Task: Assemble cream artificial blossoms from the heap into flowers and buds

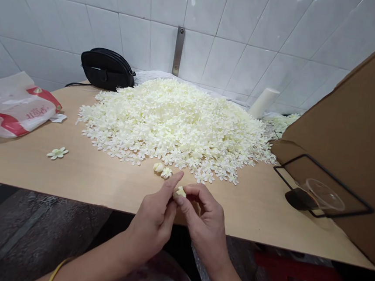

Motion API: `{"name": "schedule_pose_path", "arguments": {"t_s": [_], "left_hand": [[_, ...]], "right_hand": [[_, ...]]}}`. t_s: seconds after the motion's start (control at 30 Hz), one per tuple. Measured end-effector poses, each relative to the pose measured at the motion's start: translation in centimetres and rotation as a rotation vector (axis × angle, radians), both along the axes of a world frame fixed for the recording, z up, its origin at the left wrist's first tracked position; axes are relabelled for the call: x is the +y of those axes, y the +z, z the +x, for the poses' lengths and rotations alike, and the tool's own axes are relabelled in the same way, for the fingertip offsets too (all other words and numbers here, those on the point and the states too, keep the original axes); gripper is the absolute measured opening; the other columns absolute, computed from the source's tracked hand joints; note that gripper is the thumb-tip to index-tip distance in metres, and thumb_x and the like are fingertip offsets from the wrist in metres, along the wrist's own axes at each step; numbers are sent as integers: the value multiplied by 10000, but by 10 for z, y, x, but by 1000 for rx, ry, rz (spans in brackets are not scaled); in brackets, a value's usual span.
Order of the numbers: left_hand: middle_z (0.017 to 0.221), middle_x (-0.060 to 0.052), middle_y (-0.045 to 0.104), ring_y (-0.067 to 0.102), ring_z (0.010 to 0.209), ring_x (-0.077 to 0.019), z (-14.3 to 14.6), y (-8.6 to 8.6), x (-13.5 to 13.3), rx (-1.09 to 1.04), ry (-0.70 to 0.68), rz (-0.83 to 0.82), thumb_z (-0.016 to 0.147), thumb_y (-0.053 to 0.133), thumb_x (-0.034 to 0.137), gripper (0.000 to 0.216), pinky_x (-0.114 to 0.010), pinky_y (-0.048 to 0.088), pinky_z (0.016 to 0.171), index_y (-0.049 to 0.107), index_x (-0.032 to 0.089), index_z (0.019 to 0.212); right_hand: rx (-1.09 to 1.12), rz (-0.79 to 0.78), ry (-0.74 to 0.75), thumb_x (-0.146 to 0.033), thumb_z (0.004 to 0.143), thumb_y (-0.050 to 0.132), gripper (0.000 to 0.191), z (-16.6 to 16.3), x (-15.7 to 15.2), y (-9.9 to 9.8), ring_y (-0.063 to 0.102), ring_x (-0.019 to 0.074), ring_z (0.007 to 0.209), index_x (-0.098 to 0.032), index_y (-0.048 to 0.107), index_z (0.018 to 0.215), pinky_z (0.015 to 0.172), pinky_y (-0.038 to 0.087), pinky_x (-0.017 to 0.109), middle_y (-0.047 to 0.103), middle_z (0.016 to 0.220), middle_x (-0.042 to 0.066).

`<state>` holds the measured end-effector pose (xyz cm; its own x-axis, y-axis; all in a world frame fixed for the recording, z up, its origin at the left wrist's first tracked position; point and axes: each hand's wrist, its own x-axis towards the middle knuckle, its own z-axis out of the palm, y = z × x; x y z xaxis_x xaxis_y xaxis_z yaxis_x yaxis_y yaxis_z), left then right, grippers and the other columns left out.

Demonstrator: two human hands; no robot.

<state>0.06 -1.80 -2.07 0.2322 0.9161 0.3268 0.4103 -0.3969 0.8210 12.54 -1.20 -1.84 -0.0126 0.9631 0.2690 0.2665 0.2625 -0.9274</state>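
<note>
Just above the table's front edge, my left hand point(155, 218) and my right hand point(207, 219) meet at the fingertips. Between them they pinch a small cream artificial flower point(181, 192), its petals bunched together. My left index finger points up past it. Two bunched cream flowers point(162, 170) lie on the table just beyond my fingers. Behind these spreads a big heap of loose white-yellow flowers point(179, 122). One flat flower point(57, 153) lies by itself on the left.
On the left are a red and white plastic bag point(16, 103) and a black pouch point(106, 68). A white roll point(264, 102) stands behind the heap. At right, a black wire frame point(319, 215) holds a clear cup point(325, 194) of dark liquid near a cardboard box point(349, 128).
</note>
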Motion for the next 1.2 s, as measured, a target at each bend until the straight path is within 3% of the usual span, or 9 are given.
{"name": "schedule_pose_path", "arguments": {"t_s": [0.13,0.27,0.4,0.53,0.63,0.8,0.93,1.03,1.2], "left_hand": [[754,-22,605,575,640,-113,0,-2,2,162,10,279,830,331,73,541,-188,448,597,172,186,1335],[742,-21,616,590,633,-120,1,-1,3,179,26,433,826,337,76,571,-188,470,567,138,195,1348],[746,-21,621,590,606,-116,2,-4,3,163,24,379,827,332,72,567,-200,484,566,138,193,1346],[749,-10,620,594,622,-105,-2,-6,6,117,27,254,827,376,85,534,-197,485,589,188,186,1317],[812,-33,630,606,703,-121,-8,-8,10,166,29,273,821,450,143,472,-217,490,630,290,172,1265],[863,-71,617,595,788,-144,-18,-12,12,232,45,344,820,479,166,295,-246,492,683,469,153,1115],[876,-75,604,569,830,-145,-18,-9,14,208,41,385,808,484,109,200,-251,484,724,543,149,995],[839,-60,609,537,835,-148,-16,-5,15,213,22,447,797,485,68,174,-279,471,767,569,148,926],[892,-69,610,491,928,-169,-15,-5,18,230,-6,477,775,474,6,238,-306,451,821,561,139,951]], "right_hand": [[25,-52,-25,-303,772,557,152,-2,-3,3,504,123,687,-172,579,847,631,425,235,540,731,2],[-92,69,18,-243,803,506,193,-1,-6,8,480,118,686,-200,581,976,634,417,230,516,781,10],[-124,68,43,-223,807,492,128,-1,-5,7,454,112,621,-185,594,873,565,391,217,492,707,0],[3,-58,72,-274,819,481,157,-2,-2,3,484,117,648,-162,589,832,590,395,224,524,703,6],[53,-158,103,-322,837,452,219,5,1,0,458,102,586,-155,583,782,542,373,211,484,623,-16],[-267,25,-55,-308,838,447,265,27,8,0,405,102,556,-161,521,631,530,326,225,415,577,-25],[-419,93,-8,-257,824,466,210,32,13,0,480,126,668,-167,578,671,618,382,239,476,696,12],[-344,62,42,-251,814,486,162,27,15,-4,507,133,733,-179,630,792,657,419,242,498,785,31],[-185,-7,21,-268,805,503,192,21,17,-6,524,134,692,-159,617,913,643,434,251,544,739,25]]}}
